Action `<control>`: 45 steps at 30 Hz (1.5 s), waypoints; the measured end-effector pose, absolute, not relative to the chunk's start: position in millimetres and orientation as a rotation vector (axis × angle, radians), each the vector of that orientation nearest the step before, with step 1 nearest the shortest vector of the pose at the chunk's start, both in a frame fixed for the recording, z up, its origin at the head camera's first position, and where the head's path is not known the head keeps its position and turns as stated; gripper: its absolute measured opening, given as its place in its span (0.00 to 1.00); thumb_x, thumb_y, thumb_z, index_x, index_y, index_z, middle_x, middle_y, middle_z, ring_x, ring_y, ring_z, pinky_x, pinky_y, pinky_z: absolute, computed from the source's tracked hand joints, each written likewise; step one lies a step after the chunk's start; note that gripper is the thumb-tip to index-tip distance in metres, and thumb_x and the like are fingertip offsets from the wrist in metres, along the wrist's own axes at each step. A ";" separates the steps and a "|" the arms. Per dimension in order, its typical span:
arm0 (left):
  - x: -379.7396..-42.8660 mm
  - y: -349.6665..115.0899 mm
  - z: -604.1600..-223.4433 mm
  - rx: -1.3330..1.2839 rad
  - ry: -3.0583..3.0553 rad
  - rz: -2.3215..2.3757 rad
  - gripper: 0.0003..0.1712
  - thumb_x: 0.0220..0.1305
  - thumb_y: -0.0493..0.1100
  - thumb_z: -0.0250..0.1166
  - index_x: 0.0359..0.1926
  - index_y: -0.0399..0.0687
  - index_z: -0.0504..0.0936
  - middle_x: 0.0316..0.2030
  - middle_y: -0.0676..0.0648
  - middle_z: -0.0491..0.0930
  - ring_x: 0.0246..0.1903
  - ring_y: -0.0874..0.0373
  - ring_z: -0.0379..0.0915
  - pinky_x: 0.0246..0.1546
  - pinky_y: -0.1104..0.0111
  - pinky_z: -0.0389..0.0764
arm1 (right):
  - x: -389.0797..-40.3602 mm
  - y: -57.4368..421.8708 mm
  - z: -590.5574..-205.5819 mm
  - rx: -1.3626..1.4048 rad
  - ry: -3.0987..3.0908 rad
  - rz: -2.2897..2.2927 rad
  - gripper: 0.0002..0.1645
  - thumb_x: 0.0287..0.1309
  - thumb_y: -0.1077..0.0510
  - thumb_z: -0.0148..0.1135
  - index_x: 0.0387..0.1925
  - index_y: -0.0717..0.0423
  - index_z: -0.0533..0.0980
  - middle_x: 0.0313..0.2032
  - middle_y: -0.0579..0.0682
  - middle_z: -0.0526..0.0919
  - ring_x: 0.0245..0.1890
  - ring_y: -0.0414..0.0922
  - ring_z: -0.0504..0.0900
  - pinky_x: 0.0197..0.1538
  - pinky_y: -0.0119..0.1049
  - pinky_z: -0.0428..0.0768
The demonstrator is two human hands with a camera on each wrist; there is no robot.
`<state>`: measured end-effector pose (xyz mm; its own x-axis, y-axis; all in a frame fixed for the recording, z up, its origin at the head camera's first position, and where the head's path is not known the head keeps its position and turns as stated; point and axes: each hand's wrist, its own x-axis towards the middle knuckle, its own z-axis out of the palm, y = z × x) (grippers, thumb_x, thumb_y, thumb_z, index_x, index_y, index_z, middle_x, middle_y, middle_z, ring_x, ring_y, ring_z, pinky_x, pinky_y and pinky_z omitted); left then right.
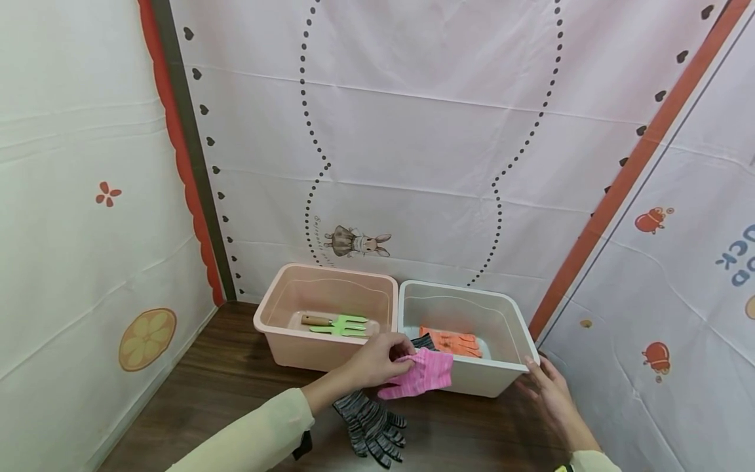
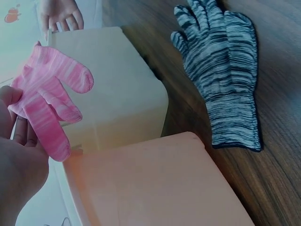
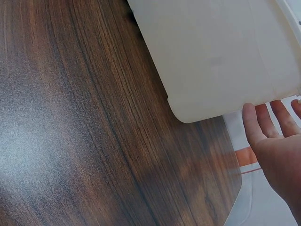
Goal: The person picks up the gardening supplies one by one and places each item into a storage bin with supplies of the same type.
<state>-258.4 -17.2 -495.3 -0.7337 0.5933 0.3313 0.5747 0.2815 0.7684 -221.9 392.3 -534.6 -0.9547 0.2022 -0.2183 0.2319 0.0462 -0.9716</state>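
My left hand (image 1: 377, 359) pinches a pink striped knit glove (image 1: 426, 372) near one end, in front of the white bin (image 1: 486, 382). In the left wrist view the glove's fingers hang down from the grip. My right hand (image 1: 553, 392) touches the white bin's right front corner; in the right wrist view its fingers (image 3: 254, 123) rest against the end wall. On the floor below my left hand lies a black-and-grey striped glove (image 2: 225, 80). Inside the white bin are an orange glove (image 1: 454, 342) and part of a dark striped glove (image 1: 422, 341), partly hidden.
Left of the white bin, side by side with it, stands a pink bin (image 1: 277, 321) with green hand forks (image 1: 342, 326) in it, one with a wooden handle. Printed cloth walls (image 1: 407, 144) rise behind and at both sides. The floor (image 1: 236, 387) is dark wood.
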 end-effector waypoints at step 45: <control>-298.7 16.2 -455.7 1.101 2.666 1.797 0.04 0.68 0.38 0.74 0.41 0.47 0.86 0.36 0.53 0.86 0.36 0.64 0.83 0.41 0.70 0.87 | -220.7 393.5 -534.2 0.488 2.209 -2.140 0.51 0.78 0.35 0.53 0.85 0.55 0.46 0.81 0.58 0.51 0.47 0.24 0.77 0.72 0.53 0.73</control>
<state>-298.7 16.2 -455.7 -0.7607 0.3656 0.5363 0.6343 0.2432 0.7339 -220.7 393.5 -534.2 -0.9506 0.2032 -0.2348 0.2411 0.0065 -0.9705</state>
